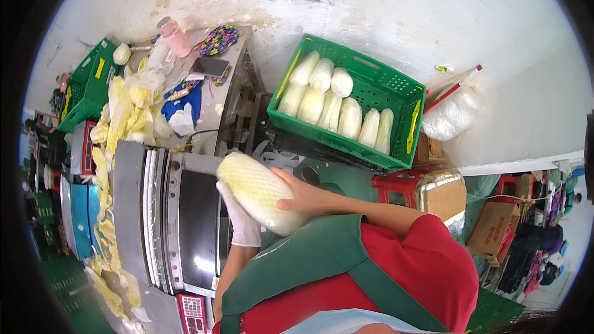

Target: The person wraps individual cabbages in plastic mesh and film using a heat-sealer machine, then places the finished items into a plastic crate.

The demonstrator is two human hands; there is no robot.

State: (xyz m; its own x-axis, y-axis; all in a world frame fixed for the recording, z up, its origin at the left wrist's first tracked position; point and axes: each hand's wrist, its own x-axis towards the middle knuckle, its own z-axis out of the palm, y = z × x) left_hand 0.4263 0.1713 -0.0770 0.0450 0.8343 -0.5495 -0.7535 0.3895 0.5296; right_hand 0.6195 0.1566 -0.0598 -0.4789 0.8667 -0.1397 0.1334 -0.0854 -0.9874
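A pale napa cabbage in white foam netting (253, 182) is held in front of my chest, tilted with its upper end to the left. My left hand (238, 213), in a white glove, is closed against its left side. My right hand (296, 196), bare, grips its right side with thumb and fingers. Below and left of the cabbage is a metal wrapping machine (161, 210) with a dark plate (197, 222) and a small keypad panel (193, 312). Beyond my hands, a green crate (402, 111) holds several pale cabbages (349, 117).
A steel table (232, 55) carries yellow leaf scraps, a pink bottle (179, 40) and a phone (209, 67). Another green crate (86, 80) stands far left. Red stools (390, 188), cardboard boxes (495, 226) and wrapped bundles (448, 114) lie to the right. Other people (544, 241) are at the far right.
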